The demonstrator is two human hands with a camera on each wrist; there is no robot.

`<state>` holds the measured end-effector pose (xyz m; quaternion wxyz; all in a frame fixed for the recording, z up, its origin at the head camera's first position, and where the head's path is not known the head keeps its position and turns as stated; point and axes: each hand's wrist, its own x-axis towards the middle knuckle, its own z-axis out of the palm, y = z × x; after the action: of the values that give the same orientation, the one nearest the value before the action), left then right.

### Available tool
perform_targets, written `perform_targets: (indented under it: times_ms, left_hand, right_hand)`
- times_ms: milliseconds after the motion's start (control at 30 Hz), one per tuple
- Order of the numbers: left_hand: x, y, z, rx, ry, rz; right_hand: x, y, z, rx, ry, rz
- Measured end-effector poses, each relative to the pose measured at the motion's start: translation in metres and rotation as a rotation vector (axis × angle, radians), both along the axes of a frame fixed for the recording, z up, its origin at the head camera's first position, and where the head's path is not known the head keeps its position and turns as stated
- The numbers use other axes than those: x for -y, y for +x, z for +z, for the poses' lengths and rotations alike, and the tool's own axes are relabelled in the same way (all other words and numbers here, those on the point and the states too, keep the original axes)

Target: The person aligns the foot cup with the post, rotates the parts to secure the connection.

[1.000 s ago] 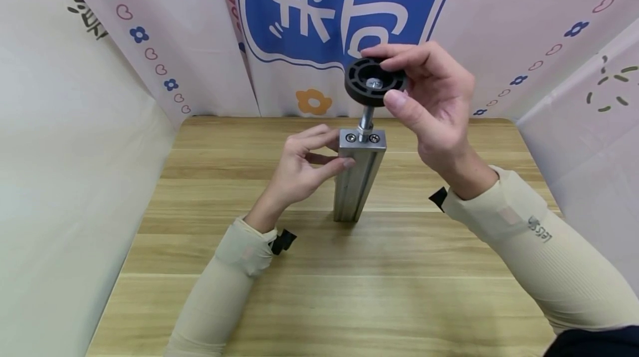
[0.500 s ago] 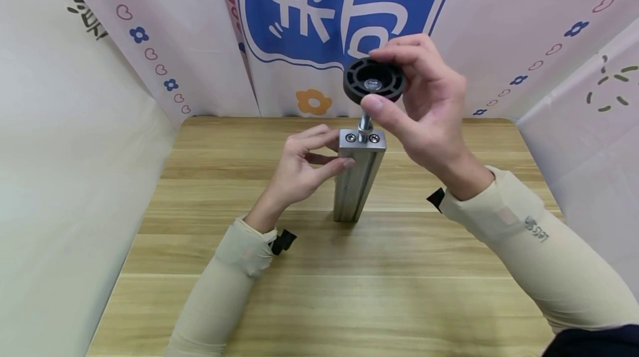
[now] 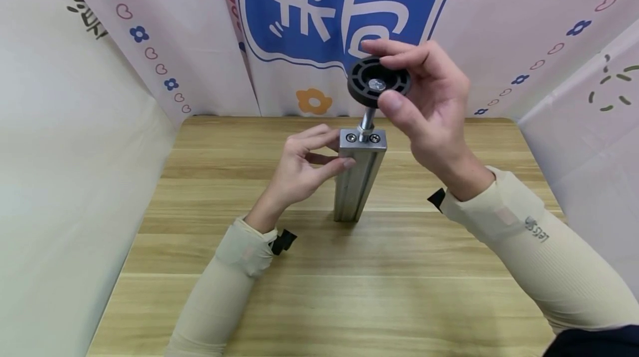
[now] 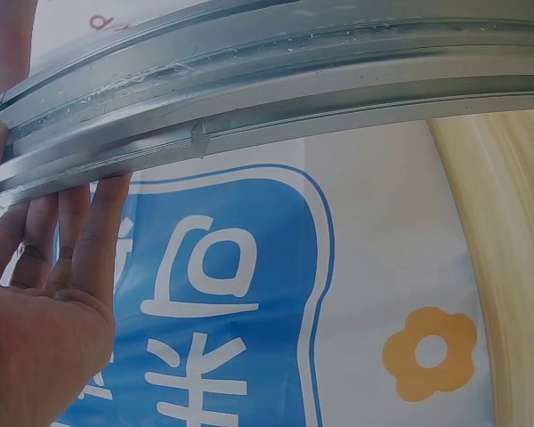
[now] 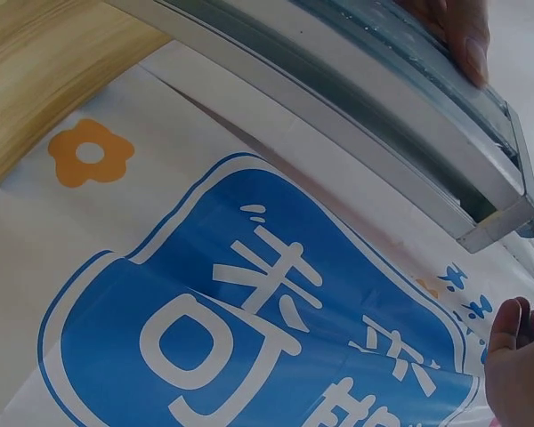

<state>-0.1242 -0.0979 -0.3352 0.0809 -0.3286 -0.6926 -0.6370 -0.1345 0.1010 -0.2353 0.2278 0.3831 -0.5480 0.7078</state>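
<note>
A silver aluminium profile [image 3: 351, 190] stands upright on the table, slotted along its sides. Its top is capped by an end plate [image 3: 363, 145] with two screws. My left hand [image 3: 304, 166] grips the profile just under this plate, thumb in front and fingers behind. From the plate rises a threaded bolt [image 3: 368, 118] carrying a black round levelling foot [image 3: 357, 90], tilted slightly. My right hand [image 3: 439, 107] holds the foot by its rim between thumb and fingers. In the left wrist view, fingertips press along the profile [image 4: 294, 71]. The right hand [image 5: 525, 378] shows only partly in the right wrist view.
The wooden table [image 3: 249, 301] reaches back to a printed cloth [image 3: 279, 91] with a blue sign. Pale cloth walls [image 3: 65, 179] enclose both sides. Small black devices, like the left wrist's camera [image 3: 283, 241], sit at both wrists.
My right fingers closed round the foot's rim and swung forward, then turned back with the thumb shifting right. The foot moved slightly left, then right. My left hand and the profile stayed still.
</note>
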Motion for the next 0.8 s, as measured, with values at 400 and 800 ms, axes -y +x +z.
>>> perform_targets:
  times_ms: [400, 800]
  left_hand:
    - [-0.0005, -0.0007, -0.0003, -0.007, 0.014, 0.002]
    - [-0.0001, 0.0000, 0.0001, -0.009, 0.008, 0.005]
  right_hand:
    - [-0.0025, 0.0027, 0.0020, 0.013, -0.022, 0.041]
    - [0.0013, 0.0033, 0.0012, -0.017, 0.001, 0.004]
